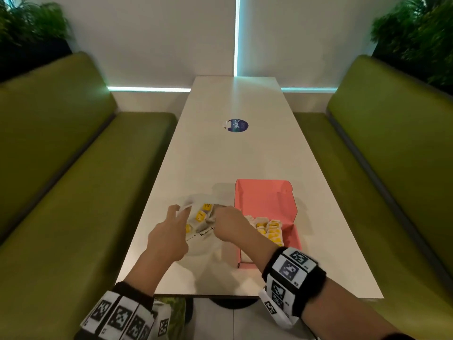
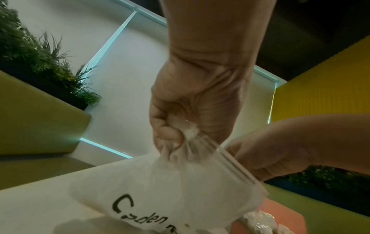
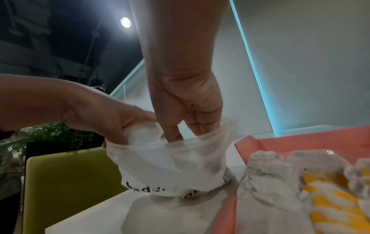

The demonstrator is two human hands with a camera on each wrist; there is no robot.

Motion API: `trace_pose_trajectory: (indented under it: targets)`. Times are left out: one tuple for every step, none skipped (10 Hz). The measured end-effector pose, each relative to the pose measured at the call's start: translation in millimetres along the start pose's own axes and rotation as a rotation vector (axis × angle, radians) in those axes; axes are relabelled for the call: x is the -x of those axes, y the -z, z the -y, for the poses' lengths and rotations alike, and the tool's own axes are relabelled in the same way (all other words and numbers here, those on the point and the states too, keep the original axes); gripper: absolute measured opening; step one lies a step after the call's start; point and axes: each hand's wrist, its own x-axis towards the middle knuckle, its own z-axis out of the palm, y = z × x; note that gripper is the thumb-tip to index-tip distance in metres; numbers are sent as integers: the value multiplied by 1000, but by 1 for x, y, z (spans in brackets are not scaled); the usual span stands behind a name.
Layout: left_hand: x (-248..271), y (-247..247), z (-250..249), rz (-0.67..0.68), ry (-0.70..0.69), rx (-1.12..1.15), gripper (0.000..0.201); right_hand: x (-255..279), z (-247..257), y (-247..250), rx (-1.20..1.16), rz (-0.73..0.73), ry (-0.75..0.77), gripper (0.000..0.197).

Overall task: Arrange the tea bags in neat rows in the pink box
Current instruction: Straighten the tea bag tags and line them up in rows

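Note:
A clear plastic bag [image 1: 196,231] with black handwriting lies on the white table [image 1: 232,155], left of the open pink box [image 1: 264,200]. Yellow-tagged tea bags [image 1: 201,215] show inside it. My left hand [image 1: 182,211] pinches the bag's rim [image 2: 188,137] and lifts it. My right hand [image 1: 218,217] dips its fingers [image 3: 174,133] into the bag's mouth; the fingertips are hidden by the plastic. Several tea bags [image 1: 269,230] lie side by side in the box's near part [image 3: 330,190]. The lid stands open at the far side.
Green benches [image 1: 73,168] [image 1: 382,155] flank the long table. A round blue sticker [image 1: 237,125] lies on the table farther back. Plants [image 1: 421,33] stand behind both benches. The pink box sits close to my right forearm, near the table's front edge.

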Motion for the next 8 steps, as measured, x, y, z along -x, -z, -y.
trace_pose_trajectory:
  targets:
    - [5, 0, -5, -6, -83, 38, 86, -14, 12, -9, -199, 62, 20, 49]
    - [11, 1, -9, -4, -117, 59, 88, -28, 23, -13, -376, 67, -62, 50]
    - [21, 3, -16, 1, -122, 54, 83, -21, 9, -37, -403, 50, -170, 57]
    - [30, 4, -20, 5, -127, 30, 77, -14, 2, -58, -478, -119, -190, 40]
    - [33, 3, -17, -5, -121, 6, 76, -21, 14, -57, -277, -60, -236, 67]
    - [33, 3, -10, -37, -103, -24, 76, -24, 13, -52, -266, -39, -156, 44]
    - [31, 3, -4, -72, -106, -5, 63, -30, 8, -53, -244, -60, -215, 31]
    - [25, 3, 3, -64, -71, 30, 40, -28, 10, -45, -401, 72, -254, 32]
